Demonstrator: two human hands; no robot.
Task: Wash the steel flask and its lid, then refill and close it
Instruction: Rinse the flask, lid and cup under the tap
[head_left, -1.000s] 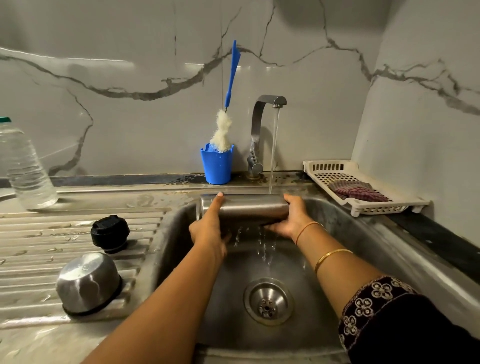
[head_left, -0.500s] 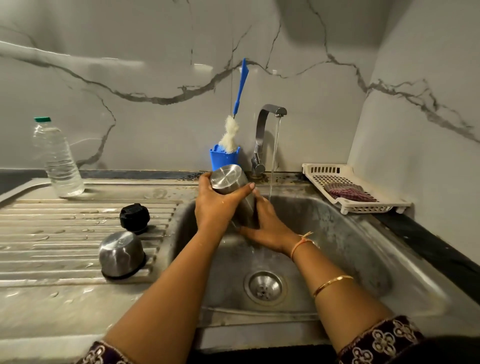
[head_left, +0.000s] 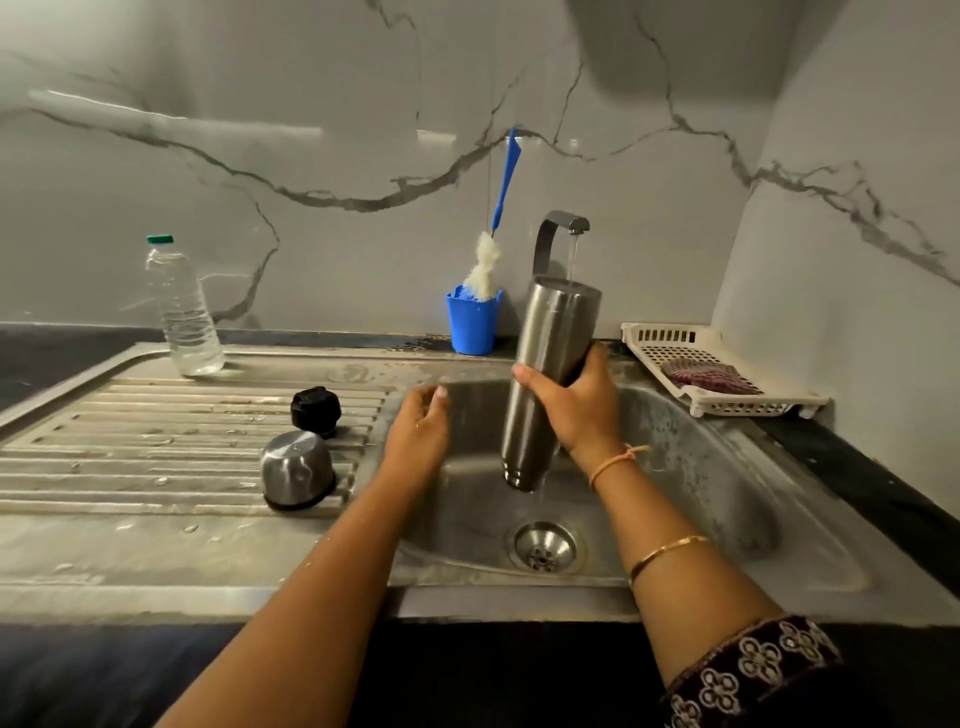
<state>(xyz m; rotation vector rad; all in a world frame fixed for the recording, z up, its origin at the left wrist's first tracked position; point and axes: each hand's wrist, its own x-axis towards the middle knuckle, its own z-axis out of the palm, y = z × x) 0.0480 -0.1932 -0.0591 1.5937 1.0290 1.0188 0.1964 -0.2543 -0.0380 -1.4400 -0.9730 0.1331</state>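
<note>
In the middle of the frame the steel flask is held almost straight up, tipped a little to the right at the top, over the sink. It is gripped around its middle by the right hand, with fingers and thumb wrapped tight on it. Its open top is kept right under the tap, likely so that the thin stream of water can fall inside and rinse or fill it. The left hand is kept loose and open just left of the flask, holding nothing; it seems to be kept ready to help. At the middle left, the steel cup lid is laid upside down on the ribbed draining board, and the black stopper is set just behind it, probably so both can drip dry. A bottle brush is stood in a blue cup beside the tap. No brand, label or writing can be read on anything.
</note>
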